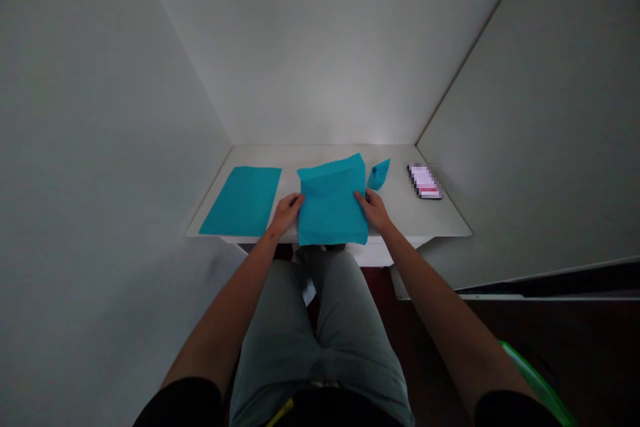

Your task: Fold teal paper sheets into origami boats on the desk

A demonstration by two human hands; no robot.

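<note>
Both my hands grip a folded sheet of turquoise paper [331, 203] at the front of the white desk [415, 213]. It stands partly raised, and its near end hangs over the desk's front edge. My left hand [287, 213] pinches its left edge, and my right hand [373, 208] holds its right edge. To the left lies a flat sheet of the same paper [240, 201]. A small folded turquoise paper piece [379, 174] sits just beyond my right hand.
A pixelated phone [425, 181] lies at the desk's right end. White walls [325, 47] close in the back and both sides of the narrow desk. My legs in grey trousers [320, 340] lie below its front edge, and a green curved object [537, 380] shows at lower right.
</note>
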